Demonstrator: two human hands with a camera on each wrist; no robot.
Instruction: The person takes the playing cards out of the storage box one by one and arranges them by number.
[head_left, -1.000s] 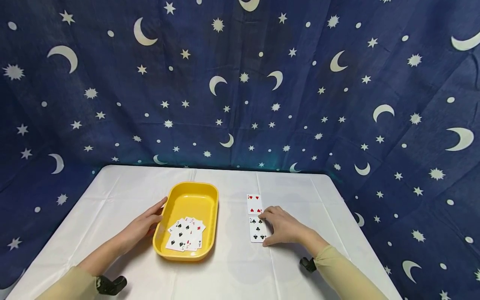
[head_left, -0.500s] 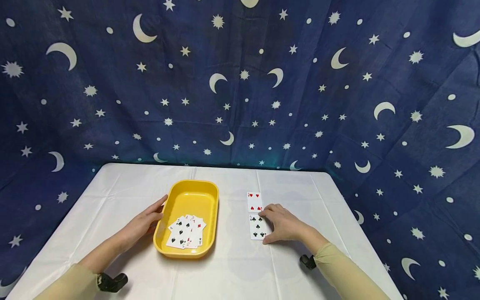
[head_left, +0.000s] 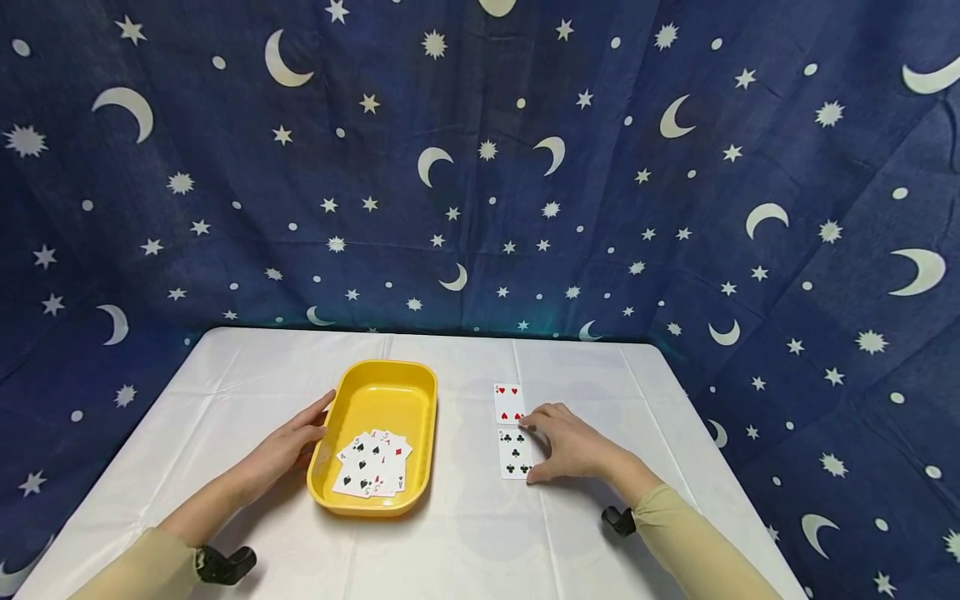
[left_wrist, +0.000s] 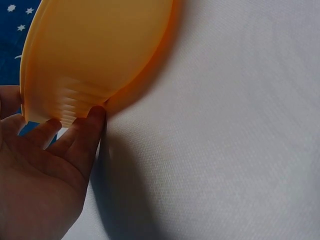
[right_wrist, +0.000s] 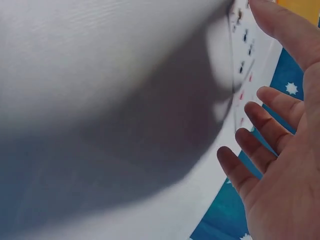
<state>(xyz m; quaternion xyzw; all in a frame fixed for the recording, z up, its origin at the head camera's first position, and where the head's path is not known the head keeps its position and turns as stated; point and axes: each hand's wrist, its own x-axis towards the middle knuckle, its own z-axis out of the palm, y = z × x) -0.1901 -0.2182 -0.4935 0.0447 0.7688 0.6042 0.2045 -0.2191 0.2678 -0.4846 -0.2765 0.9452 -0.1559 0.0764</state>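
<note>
1. While the left hand rests slack fingers against the yellow tray, probably steadying it, piled cards lie inside.
2. Right of the tray, the right hand, fingers spread, touches the five of clubs, perhaps squaring it.
3. Farther off, right of the tray, lies the four of hearts.

Free lane between yellow tray and five-of-clubs card; right hand blocks card's right side.

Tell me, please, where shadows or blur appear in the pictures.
Head: five of clubs readable, soft shadow beside the yellow tray; left wrist: dark shadow on the white cloth; right wrist: broad shadow across the cloth, the same card blurred.
</note>
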